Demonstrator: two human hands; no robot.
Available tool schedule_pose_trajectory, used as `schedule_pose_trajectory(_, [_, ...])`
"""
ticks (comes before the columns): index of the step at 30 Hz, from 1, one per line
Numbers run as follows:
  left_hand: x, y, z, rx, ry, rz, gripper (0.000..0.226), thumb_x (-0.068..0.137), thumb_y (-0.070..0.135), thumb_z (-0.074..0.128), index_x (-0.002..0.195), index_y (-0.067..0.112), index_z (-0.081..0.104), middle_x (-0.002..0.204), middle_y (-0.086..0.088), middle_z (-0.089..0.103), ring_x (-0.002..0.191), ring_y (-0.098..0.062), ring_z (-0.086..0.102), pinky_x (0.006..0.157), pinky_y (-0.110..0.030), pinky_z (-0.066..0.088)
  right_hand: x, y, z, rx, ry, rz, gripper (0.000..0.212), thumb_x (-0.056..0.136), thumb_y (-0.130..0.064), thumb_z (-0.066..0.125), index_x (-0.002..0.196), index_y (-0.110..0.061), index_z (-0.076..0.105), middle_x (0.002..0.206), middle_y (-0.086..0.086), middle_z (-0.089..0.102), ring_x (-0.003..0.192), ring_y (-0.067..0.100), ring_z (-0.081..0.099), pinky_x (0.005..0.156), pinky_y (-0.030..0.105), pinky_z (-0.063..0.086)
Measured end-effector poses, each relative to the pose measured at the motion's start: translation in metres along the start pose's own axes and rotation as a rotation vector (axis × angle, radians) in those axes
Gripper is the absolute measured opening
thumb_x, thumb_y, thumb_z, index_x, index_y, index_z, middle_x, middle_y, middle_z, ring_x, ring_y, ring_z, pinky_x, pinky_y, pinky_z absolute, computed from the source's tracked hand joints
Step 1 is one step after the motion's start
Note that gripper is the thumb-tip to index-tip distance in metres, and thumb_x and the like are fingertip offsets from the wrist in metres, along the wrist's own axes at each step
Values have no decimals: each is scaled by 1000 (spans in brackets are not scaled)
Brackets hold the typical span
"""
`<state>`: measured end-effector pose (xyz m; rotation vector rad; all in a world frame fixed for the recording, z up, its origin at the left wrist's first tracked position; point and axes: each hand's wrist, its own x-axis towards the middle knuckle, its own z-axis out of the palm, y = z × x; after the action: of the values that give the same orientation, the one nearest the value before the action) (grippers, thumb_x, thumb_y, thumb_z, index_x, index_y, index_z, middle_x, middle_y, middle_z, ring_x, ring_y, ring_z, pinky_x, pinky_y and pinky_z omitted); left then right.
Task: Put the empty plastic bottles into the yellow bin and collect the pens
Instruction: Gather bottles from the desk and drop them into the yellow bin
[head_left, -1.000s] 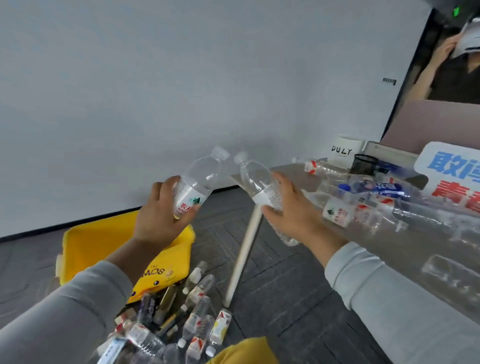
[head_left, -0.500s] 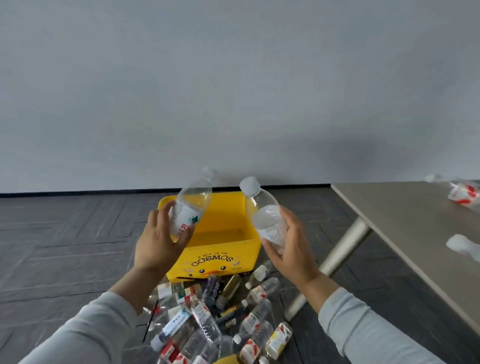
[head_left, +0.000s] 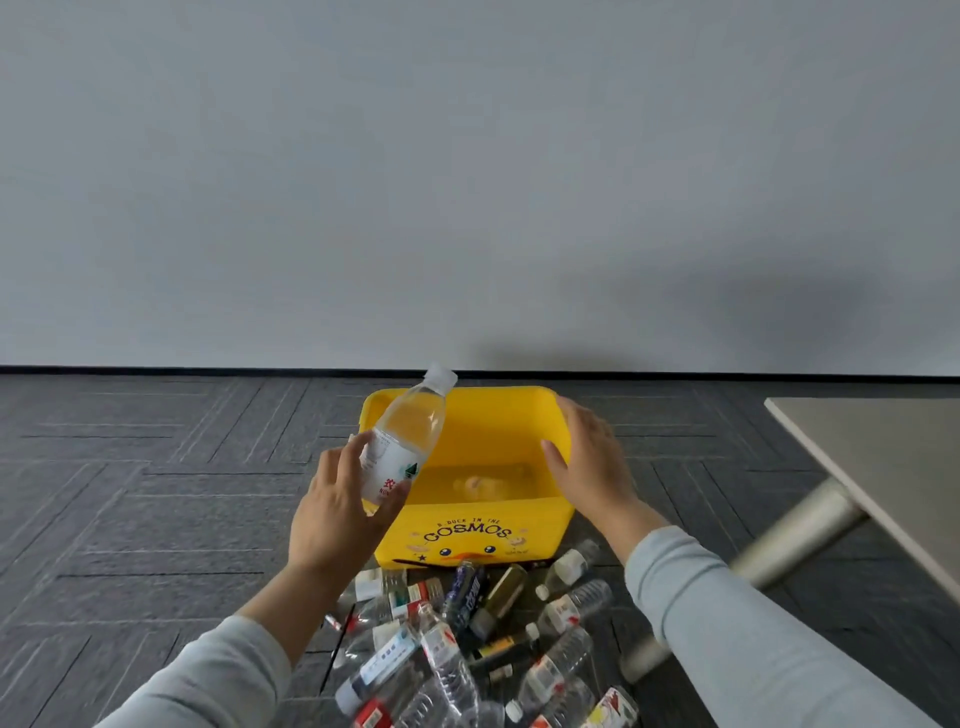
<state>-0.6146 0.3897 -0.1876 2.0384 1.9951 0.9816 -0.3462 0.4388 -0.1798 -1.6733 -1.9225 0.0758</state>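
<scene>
A yellow bin (head_left: 470, 532) marked COSMOS stands on the floor by the wall. My left hand (head_left: 340, 512) grips a clear empty plastic bottle (head_left: 408, 434) with a white cap, held tilted over the bin's left rim. My right hand (head_left: 587, 462) hovers over the bin's right side with straight fingers and holds nothing. A blurred clear bottle (head_left: 480, 486) lies inside the bin. No pens can be made out.
A heap of several empty plastic bottles (head_left: 467, 649) lies on the dark carpet just in front of the bin. A table corner (head_left: 878, 467) with a metal leg (head_left: 779, 545) stands at the right. A grey wall rises behind the bin.
My right hand has let go of its bottle, which now lies in the bin. Both hands have moved forward over the bin, and my view has turned left and down.
</scene>
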Motion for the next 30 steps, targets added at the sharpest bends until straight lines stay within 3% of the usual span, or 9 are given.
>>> schedule_pose_trajectory(3, [10, 10, 8, -29, 67, 87, 72, 79, 66, 49, 130, 17, 38, 114, -14, 50, 86, -31, 60, 56, -35, 51, -9, 15, -4, 13, 19, 20, 53, 93, -26, 54, 139, -10, 34, 140, 10, 44, 127, 27, 42, 100, 39, 38])
schedule_pose_trajectory(5, [32, 22, 16, -28, 140, 185, 68, 78, 62, 44, 127, 16, 38, 110, -16, 52, 86, -33, 59, 56, -36, 51, -10, 21, -7, 14, 29, 16, 52, 92, -25, 54, 139, -10, 35, 138, 10, 46, 125, 26, 44, 98, 39, 38])
schedule_pose_trajectory(7, [68, 39, 26, 46, 168, 238, 69, 79, 61, 48, 131, 17, 36, 117, -19, 50, 97, -37, 56, 68, -41, 51, -8, 25, -11, 4, 40, 8, 52, 92, -25, 55, 138, -10, 37, 135, 10, 48, 122, 26, 46, 97, 37, 38])
schedule_pose_trajectory(10, [122, 64, 41, 335, -57, 133, 85, 82, 63, 48, 147, 25, 7, 148, -17, 22, 134, -39, 23, 105, -52, 28, -2, 28, -20, -25, 48, 18, 53, 91, -26, 55, 138, -10, 37, 134, 9, 50, 122, 26, 47, 98, 36, 38])
schedule_pose_trajectory(11, [130, 70, 46, 403, -135, 92, 90, 83, 63, 46, 147, 25, -3, 152, -15, 10, 140, -37, 10, 110, -53, 18, -2, 28, -23, -35, 36, 31, 53, 91, -27, 55, 138, -11, 36, 135, 9, 49, 122, 25, 46, 98, 37, 38])
schedule_pose_trajectory(13, [129, 81, 54, 438, -188, 67, 89, 85, 61, 44, 147, 21, -7, 155, -13, 1, 142, -34, 1, 111, -54, 12, -3, 29, -29, -42, 20, 54, 55, 91, -28, 55, 139, -11, 35, 135, 9, 48, 122, 26, 46, 98, 37, 38])
schedule_pose_trajectory(21, [60, 89, 45, 365, -142, 310, 64, 91, 51, 41, 143, 18, 22, 147, -8, 28, 133, -28, 28, 104, -40, 29, -29, 24, -45, -57, -50, 95, 57, 91, -30, 55, 140, -12, 31, 137, 10, 47, 124, 27, 44, 96, 39, 39])
schedule_pose_trajectory(30, [3, 118, 6, 247, -160, 459, 51, 94, 42, 42, 137, 16, 36, 137, -4, 43, 127, -23, 38, 99, -35, 35, -85, 13, -104, -132, -44, 85, 54, 93, -31, 51, 140, -14, 31, 140, 8, 44, 126, 24, 43, 99, 38, 40])
